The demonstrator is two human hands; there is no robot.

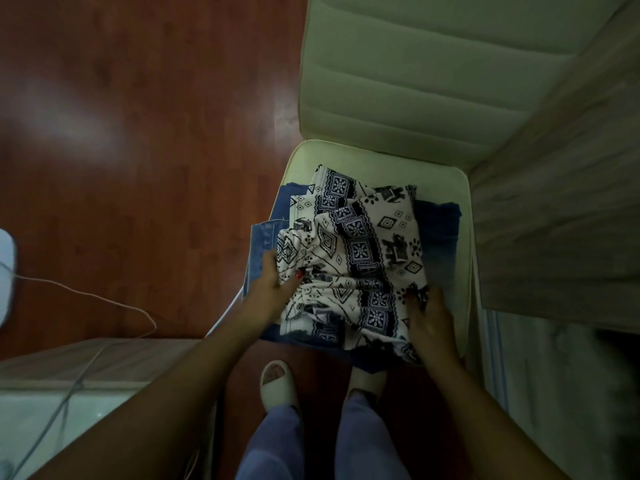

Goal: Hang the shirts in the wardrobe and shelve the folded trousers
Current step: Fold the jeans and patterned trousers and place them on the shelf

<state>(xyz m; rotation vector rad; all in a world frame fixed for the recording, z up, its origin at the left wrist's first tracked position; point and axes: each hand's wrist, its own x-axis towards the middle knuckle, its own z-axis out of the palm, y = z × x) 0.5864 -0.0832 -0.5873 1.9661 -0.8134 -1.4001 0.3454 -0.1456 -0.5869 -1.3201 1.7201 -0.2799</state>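
Note:
A folded white garment with a dark blue geometric print (356,258) lies on top of a stack of blue denim pieces (438,233) on a cream chair seat (301,161). My left hand (273,282) grips the printed garment's left edge, thumb on top. At its right front corner, my right hand (429,320) holds the cloth with fingers curled into the folds. Whether the printed piece is a shirt or trousers cannot be told.
The chair's padded cream backrest (415,74) rises behind the stack. A grey wood-grain panel (561,202) stands close on the right. A low pale surface (69,375) with a thin cable (104,299) sits at the left. Red-brown floor (138,133) stretches beyond; my slippered feet (277,382) stand before the chair.

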